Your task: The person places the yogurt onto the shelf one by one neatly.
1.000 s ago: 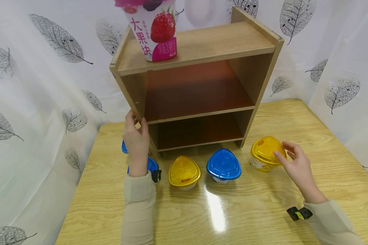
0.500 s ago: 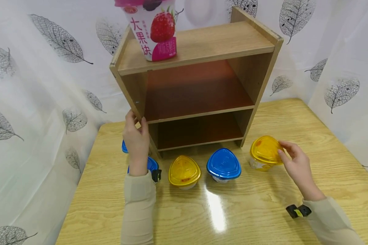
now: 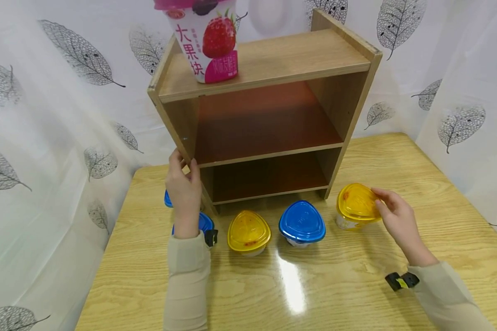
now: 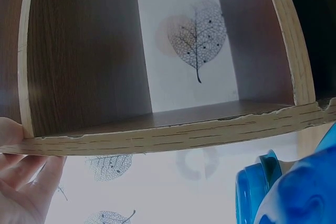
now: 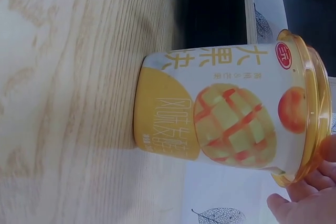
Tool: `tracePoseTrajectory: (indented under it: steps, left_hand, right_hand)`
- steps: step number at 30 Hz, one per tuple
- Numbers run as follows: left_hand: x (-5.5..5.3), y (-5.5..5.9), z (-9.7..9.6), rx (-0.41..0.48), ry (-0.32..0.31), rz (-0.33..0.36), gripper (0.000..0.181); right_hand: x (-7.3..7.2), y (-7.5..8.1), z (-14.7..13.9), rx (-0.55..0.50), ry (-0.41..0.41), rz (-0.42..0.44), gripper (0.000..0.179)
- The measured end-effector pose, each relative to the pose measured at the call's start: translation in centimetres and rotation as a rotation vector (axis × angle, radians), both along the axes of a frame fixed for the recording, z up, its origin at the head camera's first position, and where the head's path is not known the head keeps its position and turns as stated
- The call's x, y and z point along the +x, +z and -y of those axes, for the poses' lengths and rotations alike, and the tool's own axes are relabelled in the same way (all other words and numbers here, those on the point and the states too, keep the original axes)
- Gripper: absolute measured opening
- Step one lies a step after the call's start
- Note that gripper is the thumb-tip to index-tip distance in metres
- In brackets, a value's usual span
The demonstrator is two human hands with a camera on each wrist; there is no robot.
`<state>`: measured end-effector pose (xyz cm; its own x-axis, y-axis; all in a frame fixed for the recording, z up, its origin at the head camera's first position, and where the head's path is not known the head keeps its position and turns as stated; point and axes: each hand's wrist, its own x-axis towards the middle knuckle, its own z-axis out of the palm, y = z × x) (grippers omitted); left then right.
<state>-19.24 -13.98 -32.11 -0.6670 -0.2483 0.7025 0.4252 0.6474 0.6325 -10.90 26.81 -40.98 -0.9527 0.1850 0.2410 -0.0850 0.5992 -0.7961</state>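
My left hand (image 3: 184, 188) grips the left side panel of a small wooden shelf (image 3: 269, 154), thumb on the inner side and fingers round the outside. In the left wrist view its fingertips (image 4: 44, 179) show beside the panel's edge. At the shelf's right foot stands a yogurt cup (image 3: 349, 224) with a yellow lid, upright on the table. My right hand (image 3: 399, 225) holds the right corner of that lid between thumb and fingers. The right wrist view shows a mango picture on the yogurt cup (image 5: 231, 114) and the right hand (image 5: 310, 195) at its lid.
A yellow-lidded cup (image 3: 248, 231) and a blue-lidded cup (image 3: 302, 223) stand before the shelf. More blue lids (image 3: 205, 222) show partly behind the left arm. A pink strawberry yogurt cup (image 3: 209, 43) stands on the shelf's top. Leaf-patterned cloth (image 3: 87, 59) surrounds the table (image 3: 248, 289).
My right hand has moved slightly left and away from me, and the yellow-lidded yogurt cup has shifted a little left with it. The left hand stays on the shelf.
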Motion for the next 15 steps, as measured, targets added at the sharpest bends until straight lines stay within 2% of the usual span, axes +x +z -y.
tracePoseTrajectory:
  steps: [9, 15]
  left_hand:
    - [-0.02, -0.15, -0.01, -0.006, 0.004, 0.0, 0.027]
    - [-0.15, -0.25, 0.09, -0.014, 0.007, -0.008, 0.027]
  right_hand:
    - [-0.37, 0.1, -0.12, 0.008, 0.023, 0.028, 0.034]
    - [-0.52, -0.2, -0.22, -0.066, 0.036, 0.015, 0.034]
